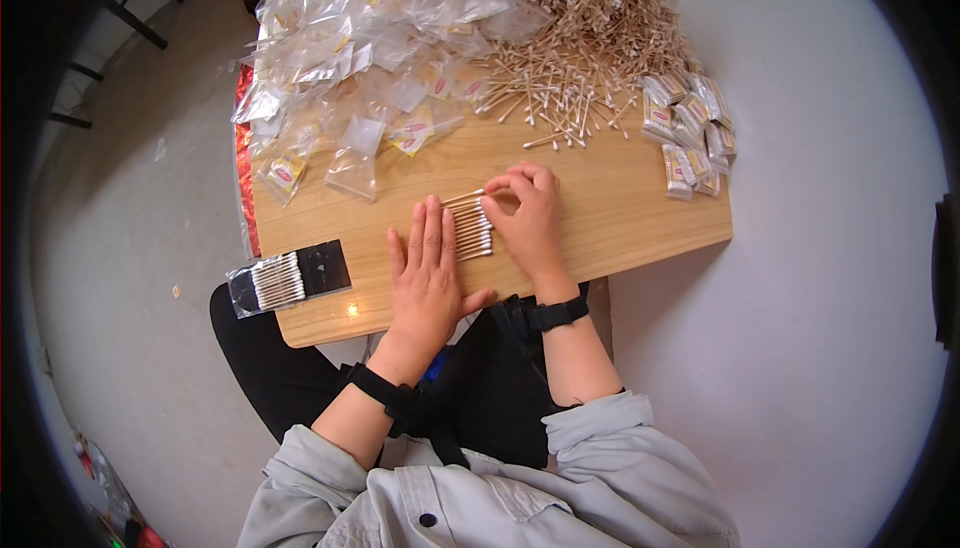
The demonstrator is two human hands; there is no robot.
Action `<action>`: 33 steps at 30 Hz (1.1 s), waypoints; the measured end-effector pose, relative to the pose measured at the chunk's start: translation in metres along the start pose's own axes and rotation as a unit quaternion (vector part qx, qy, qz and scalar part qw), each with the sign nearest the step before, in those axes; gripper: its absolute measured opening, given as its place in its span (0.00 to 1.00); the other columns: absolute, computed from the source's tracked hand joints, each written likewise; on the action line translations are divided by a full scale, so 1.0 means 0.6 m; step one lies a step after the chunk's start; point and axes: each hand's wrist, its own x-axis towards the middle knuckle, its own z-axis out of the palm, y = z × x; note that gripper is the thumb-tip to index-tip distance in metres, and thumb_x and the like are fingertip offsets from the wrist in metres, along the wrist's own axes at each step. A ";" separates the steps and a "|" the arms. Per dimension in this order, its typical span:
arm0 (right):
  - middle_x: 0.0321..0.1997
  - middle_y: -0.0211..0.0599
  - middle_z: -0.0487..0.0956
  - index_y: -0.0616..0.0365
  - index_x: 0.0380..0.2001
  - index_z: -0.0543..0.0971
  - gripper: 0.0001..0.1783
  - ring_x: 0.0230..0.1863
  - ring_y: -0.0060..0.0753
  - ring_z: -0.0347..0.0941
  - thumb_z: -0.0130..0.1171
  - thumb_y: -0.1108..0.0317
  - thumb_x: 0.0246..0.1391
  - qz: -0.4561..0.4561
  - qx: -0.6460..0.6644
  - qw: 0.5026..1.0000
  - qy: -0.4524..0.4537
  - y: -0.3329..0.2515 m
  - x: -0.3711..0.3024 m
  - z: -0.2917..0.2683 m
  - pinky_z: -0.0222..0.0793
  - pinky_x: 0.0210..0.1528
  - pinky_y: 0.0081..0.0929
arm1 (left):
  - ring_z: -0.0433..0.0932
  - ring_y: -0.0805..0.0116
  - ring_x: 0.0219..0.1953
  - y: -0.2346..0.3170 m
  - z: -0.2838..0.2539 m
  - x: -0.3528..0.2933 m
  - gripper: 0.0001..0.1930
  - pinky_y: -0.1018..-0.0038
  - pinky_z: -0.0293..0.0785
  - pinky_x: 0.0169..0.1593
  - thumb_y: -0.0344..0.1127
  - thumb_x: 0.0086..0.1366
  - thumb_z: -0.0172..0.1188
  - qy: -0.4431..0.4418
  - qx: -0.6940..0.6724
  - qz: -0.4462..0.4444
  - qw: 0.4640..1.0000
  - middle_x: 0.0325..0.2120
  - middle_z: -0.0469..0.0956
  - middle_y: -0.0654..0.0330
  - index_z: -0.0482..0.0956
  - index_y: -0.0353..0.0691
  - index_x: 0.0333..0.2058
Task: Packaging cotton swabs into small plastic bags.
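Soft, bright light is filling the scene, with a small warm glare shining near the close edge of the worktop (610, 213) and white glints flashing off the clear bags (400, 13). The fisheye is darkening the corners (pure black, there).

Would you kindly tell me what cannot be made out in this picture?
- Head view: left ends of the swab row, hidden by the left hand.
- Head view: whether the right hand pinches the uppermost swab; the contact is too small to tell.
- Head view: lower layers of the plastic bags, hidden by those on top.
- Head view: far side of the swab heap, cut off by the upper edge.
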 end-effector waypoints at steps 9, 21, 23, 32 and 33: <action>0.44 0.39 0.71 0.55 0.29 0.81 0.08 0.53 0.46 0.65 0.69 0.71 0.42 0.001 0.003 1.000 0.022 0.001 0.000 0.014 0.63 0.56 0.41 | 0.42 0.53 0.73 -0.001 0.001 0.000 0.61 0.50 0.30 0.71 0.68 0.45 0.63 0.002 -0.007 0.002 1.000 0.70 0.47 0.46 0.51 0.28 0.67; 0.44 0.40 0.71 0.55 0.33 0.81 0.10 0.51 0.45 0.67 0.67 0.68 0.46 -0.009 -0.017 1.000 -0.020 0.006 0.015 0.007 0.65 0.54 0.39 | 0.41 0.55 0.74 -0.001 0.000 0.000 0.62 0.51 0.31 0.71 0.68 0.44 0.65 -0.006 0.013 -0.007 1.000 0.71 0.45 0.48 0.49 0.31 0.68; 0.46 0.40 0.71 0.57 0.39 0.79 0.11 0.53 0.43 0.66 0.63 0.67 0.51 0.032 0.070 0.997 0.007 0.004 0.008 0.012 0.64 0.56 0.36 | 0.41 0.55 0.73 -0.003 0.000 0.002 0.62 0.50 0.32 0.71 0.67 0.43 0.66 -0.005 0.007 -0.008 1.000 0.71 0.45 0.48 0.49 0.31 0.68; 0.60 0.40 0.67 0.66 0.60 0.65 0.26 0.62 0.32 0.62 0.37 0.56 0.70 0.095 0.344 0.934 0.010 -0.024 -0.029 0.048 0.54 0.68 0.30 | 0.41 0.49 0.73 -0.031 -0.006 0.004 0.67 0.48 0.32 0.71 0.67 0.38 0.68 0.050 -0.002 -0.065 0.997 0.70 0.44 0.41 0.47 0.25 0.67; 0.60 0.42 0.66 0.66 0.60 0.64 0.27 0.62 0.33 0.62 0.36 0.55 0.70 0.097 0.343 0.934 0.004 -0.031 -0.032 0.052 0.53 0.68 0.31 | 0.41 0.48 0.73 -0.032 -0.003 0.004 0.68 0.48 0.32 0.71 0.68 0.38 0.68 0.048 0.010 -0.050 0.998 0.70 0.44 0.40 0.47 0.24 0.66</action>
